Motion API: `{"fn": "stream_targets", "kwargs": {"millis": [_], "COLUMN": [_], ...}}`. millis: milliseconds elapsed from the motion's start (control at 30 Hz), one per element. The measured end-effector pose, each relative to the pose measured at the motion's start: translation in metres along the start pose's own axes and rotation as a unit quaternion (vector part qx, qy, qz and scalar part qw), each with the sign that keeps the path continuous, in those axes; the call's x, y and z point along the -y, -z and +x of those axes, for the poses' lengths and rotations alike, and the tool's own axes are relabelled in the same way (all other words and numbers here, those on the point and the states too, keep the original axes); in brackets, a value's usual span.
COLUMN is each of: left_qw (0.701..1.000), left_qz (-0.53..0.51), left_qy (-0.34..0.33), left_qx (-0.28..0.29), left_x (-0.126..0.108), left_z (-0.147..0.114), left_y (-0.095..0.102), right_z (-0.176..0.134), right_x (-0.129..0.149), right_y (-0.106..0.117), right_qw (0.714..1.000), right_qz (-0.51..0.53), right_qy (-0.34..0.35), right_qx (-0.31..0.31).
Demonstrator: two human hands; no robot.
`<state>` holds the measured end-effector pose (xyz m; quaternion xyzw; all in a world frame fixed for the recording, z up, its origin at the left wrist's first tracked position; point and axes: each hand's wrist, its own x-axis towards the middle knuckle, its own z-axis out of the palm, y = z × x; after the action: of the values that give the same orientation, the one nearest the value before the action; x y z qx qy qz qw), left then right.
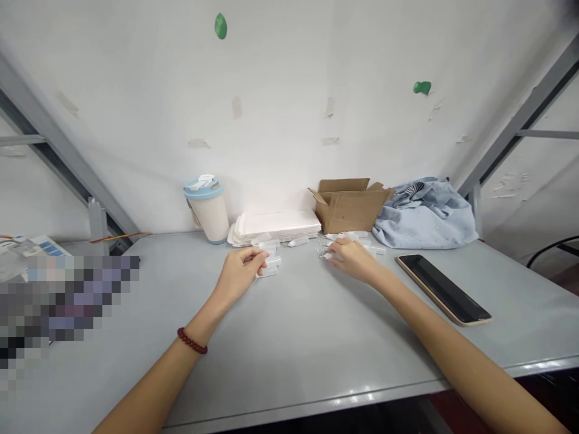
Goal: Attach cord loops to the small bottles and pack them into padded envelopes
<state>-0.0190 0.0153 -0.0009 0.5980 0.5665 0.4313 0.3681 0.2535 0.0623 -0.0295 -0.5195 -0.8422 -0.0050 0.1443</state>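
Note:
Several small clear plastic tubes with white ends and thin strings lie in two loose groups on the grey table. My left hand (243,269) is closed in a pinch at the left group, right by a clear tube (274,261). Whether that tube is between the fingertips is hidden. At the right group, my right hand (351,258) has its fingers curled down onto a white-ended tube (326,256), its string trailing to the left. More tubes (377,251) show beyond this hand. A single tube (298,242) lies between the two groups.
Behind the tubes is a stack of flat white cartons (280,224). An open cardboard box (355,211) stands beside it, then a light blue cloth bundle (427,217). A lidded cup (208,211) is at back left, a phone (443,289) at right. The far left is pixelated.

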Motion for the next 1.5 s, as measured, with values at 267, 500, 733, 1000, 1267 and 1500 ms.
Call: {"fn": "stream_targets", "kwargs": {"millis": [267,500,733,1000,1267,1500], "left_qw": [1.000,0.995,0.983,0.984,0.971,0.958], "left_qz": [0.021,0.036,0.100,0.028,-0.133,-0.180], "left_qy": [0.003,-0.056,-0.077,-0.051,0.041,0.068], "left_qx": [0.010,0.071,0.135,0.169,0.197,0.212], "left_x": [-0.002,0.000,0.001,-0.002,-0.011,-0.009], "left_z": [-0.003,-0.009,-0.016,-0.016,-0.020,-0.023], "left_y": [-0.003,-0.012,-0.019,-0.021,-0.023,-0.023], "right_z": [-0.003,-0.013,-0.019,-0.020,-0.023,-0.023], "right_x": [0.022,0.052,0.066,0.070,0.075,0.077], "right_y": [0.007,0.018,0.020,0.023,0.024,0.019], "right_qw": [0.997,0.943,0.895,0.886,0.870,0.851], "right_qz": [0.066,0.332,0.444,0.459,0.490,0.522], "right_qy": [0.030,0.011,-0.015,-0.030,-0.023,-0.017], "right_qx": [-0.034,-0.012,0.045,0.050,0.054,0.060]}}
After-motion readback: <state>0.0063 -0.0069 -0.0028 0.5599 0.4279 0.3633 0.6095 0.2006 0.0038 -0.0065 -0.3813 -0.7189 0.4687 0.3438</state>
